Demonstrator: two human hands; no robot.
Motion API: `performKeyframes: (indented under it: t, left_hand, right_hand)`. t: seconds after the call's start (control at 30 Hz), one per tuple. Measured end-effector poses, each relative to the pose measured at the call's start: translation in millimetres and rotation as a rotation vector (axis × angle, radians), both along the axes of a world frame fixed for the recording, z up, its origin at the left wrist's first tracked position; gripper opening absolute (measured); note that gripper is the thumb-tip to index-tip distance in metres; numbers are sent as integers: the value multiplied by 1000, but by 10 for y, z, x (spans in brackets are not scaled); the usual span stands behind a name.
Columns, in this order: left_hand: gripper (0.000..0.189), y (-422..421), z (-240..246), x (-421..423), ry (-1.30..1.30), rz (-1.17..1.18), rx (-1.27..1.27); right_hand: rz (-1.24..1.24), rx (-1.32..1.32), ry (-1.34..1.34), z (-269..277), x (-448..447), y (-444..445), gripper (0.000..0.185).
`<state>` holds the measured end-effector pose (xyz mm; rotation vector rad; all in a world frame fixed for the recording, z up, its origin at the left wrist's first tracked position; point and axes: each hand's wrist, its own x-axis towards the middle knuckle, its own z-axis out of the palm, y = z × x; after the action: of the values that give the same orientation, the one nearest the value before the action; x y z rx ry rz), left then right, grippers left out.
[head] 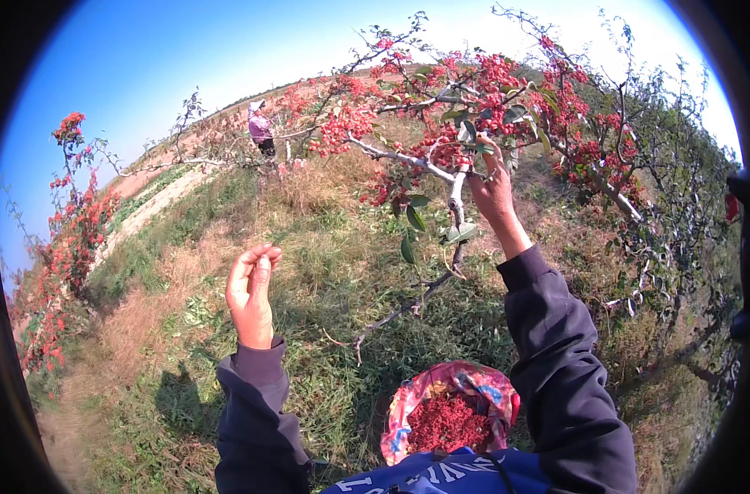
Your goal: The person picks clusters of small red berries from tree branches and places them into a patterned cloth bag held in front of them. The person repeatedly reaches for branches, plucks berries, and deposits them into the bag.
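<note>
My right hand (497, 188) reaches up to a grey branch (433, 165) laden with red berry clusters (498, 71), which look like Sichuan pepper. Its fingertips are among leaves and berries, partly hidden, so I cannot tell what they grip. Lower down on the left, my left hand (251, 296) is raised in the air, its fingers loosely curled and the thumb near them; nothing shows in it. Against my front, below the hands, a pink patterned bag (396, 426) stands with its mouth wide. Loose red berries (449, 423) fill much of it.
A bare twig (405, 307) hangs down between my arms. Leafy branches (665, 210) crowd the right side. More berry-laden bushes (72, 247) stand at left. Another person (260, 128) is beyond the branches. Grass and weeds (313, 228) cover the ground.
</note>
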<state>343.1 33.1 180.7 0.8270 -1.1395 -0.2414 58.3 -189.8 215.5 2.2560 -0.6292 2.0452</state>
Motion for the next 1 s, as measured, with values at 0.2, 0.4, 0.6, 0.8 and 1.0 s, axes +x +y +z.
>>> performKeyframes:
  t: [0.2, 0.4, 0.6, 0.8, 1.0]
  left_hand:
    - [17, -383, 1116, -759, -784, 109, -242]
    - [23, -833, 1324, -965, -1188, -14, 239]
    - [16, -779, 1363, -1003, -1095, -140, 227]
    - [9, -541, 1142, -1029, -957, 46, -97]
    - [9, -395, 465, -836, -665, -107, 189]
  right_hand:
    - [12, -36, -41, -105, -34, 6, 40]
    - [78, -24, -41, -194, -62, 26, 42]
    - [48, -52, -13, -211, -154, 39, 40]
    - [68, -30, -27, -221, -141, 4, 39]
    - [109, -13, -56, -183, -102, 51, 42]
